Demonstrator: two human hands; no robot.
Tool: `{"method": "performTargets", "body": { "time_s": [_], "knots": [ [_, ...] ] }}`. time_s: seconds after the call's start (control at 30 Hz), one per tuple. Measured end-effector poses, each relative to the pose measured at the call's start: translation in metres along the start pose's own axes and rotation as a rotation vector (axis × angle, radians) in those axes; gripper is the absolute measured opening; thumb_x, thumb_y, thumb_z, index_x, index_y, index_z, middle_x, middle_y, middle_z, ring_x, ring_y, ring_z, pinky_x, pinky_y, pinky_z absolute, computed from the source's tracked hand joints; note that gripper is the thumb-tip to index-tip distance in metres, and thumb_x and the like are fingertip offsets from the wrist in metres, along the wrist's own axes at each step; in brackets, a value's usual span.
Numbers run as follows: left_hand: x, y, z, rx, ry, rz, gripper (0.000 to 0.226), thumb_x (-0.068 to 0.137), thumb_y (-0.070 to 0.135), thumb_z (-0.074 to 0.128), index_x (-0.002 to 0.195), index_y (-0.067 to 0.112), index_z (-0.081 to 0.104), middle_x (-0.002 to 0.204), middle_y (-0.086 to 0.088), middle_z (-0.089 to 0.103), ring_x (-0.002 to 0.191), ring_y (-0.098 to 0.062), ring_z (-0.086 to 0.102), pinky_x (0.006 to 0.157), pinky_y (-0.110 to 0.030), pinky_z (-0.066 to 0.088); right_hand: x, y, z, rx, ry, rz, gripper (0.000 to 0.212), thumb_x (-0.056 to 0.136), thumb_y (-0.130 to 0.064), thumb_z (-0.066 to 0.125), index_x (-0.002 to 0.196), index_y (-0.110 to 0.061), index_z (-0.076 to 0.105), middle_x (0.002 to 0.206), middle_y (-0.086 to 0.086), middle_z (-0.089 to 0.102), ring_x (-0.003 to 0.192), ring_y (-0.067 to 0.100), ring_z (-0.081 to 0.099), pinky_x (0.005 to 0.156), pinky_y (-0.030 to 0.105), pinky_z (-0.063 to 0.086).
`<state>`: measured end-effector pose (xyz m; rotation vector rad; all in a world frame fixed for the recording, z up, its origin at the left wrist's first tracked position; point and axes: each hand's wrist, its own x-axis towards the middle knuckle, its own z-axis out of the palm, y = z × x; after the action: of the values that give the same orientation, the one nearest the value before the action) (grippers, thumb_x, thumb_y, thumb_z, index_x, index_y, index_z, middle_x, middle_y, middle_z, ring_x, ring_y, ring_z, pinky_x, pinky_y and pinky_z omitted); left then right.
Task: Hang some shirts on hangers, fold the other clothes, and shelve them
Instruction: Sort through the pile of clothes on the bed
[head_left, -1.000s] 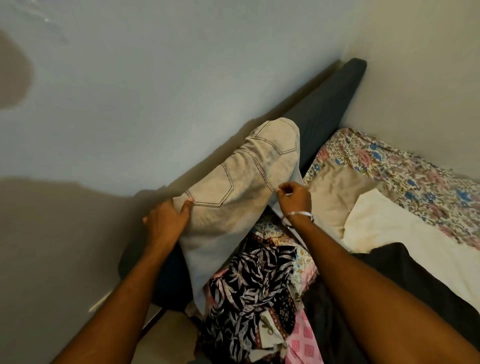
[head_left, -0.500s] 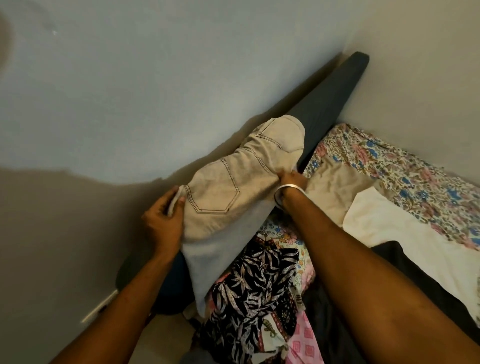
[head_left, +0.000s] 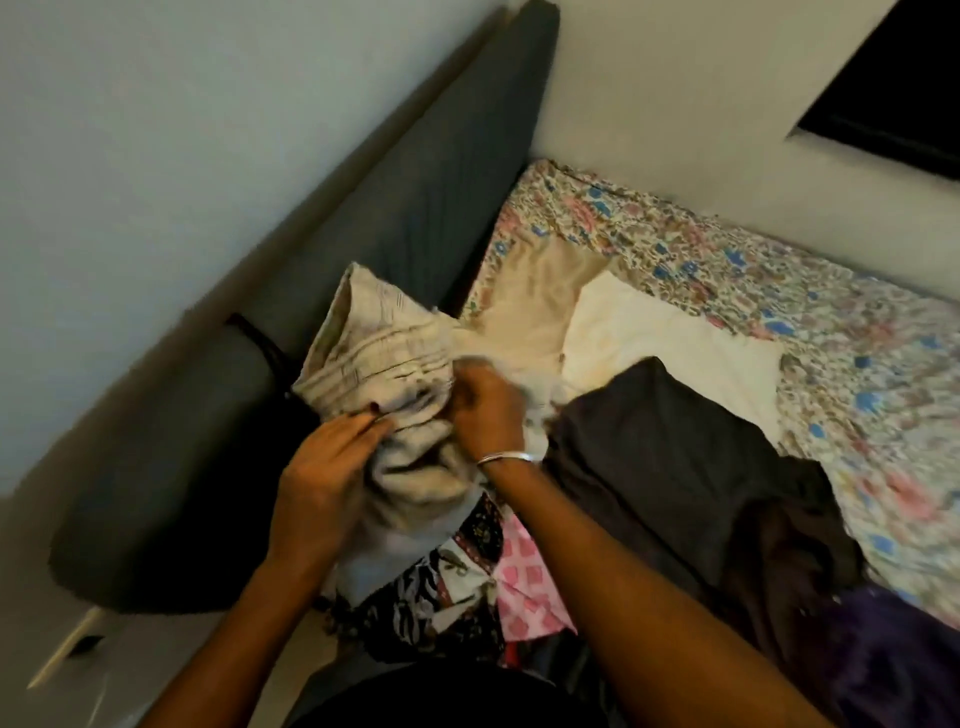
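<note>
We hold the pale pants (head_left: 384, 364) bunched at 12 o'clock over the bed (head_left: 779, 291), left hand (head_left: 324, 467) and right hand (head_left: 485, 410) both gripping cloth, to fold them small

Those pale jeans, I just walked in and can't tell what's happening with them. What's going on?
A person is working the pale jeans into a fold over a pile of clothes at the edge of the bed. The left hand holds the bunched cloth from the side, and the right hand, with a bangle on its wrist, pinches it near the middle. The picture is blurred, so the exact grip is unclear. Other clothes lie unfolded on the bed.
</note>
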<state>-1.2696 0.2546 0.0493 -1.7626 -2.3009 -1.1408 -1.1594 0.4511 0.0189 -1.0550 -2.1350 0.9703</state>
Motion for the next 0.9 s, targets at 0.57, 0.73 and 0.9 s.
{"method": "performTargets", "body": {
  "time_s": [0.57, 0.73, 0.9],
  "knots": [
    [-0.053, -0.043, 0.123, -0.052, -0.487, -0.476, 0.061, 0.07, -0.009, 0.075, 0.127, -0.016, 0.056, 0.117, -0.041, 0.061, 0.116, -0.06, 0.055, 0.114, -0.049, 0.04, -0.118, 0.061, 0.036, -0.109, -0.411, 0.4, 0.038, 0.09, -0.01, 0.06, 0.128, -0.007, 0.065, 0.126, 0.017, 0.066, 0.116, 0.035, 0.061, 0.102, 0.035, 0.046],
    [-0.045, -0.003, 0.144, -0.051, -0.782, -0.039, 0.051, 0.085, 0.014, 0.079, 0.133, 0.008, 0.064, 0.125, -0.014, 0.068, 0.108, -0.037, 0.067, 0.088, -0.046, 0.055, -0.178, 0.105, -0.02, -0.114, -0.091, 0.688, 0.03, 0.089, -0.016, 0.061, 0.117, -0.016, 0.071, 0.118, 0.011, 0.071, 0.108, 0.032, 0.065, 0.093, 0.037, 0.052],
    [-0.048, 0.053, 0.183, -0.106, -0.969, 0.1, 0.044, 0.087, 0.018, 0.076, 0.13, 0.019, 0.066, 0.128, -0.004, 0.067, 0.114, -0.03, 0.065, 0.09, -0.04, 0.053, -0.243, 0.138, -0.059, -0.091, 0.093, 0.935, 0.026, 0.086, -0.016, 0.062, 0.109, -0.02, 0.074, 0.107, 0.007, 0.075, 0.098, 0.027, 0.069, 0.088, 0.034, 0.054]
  ]
}}
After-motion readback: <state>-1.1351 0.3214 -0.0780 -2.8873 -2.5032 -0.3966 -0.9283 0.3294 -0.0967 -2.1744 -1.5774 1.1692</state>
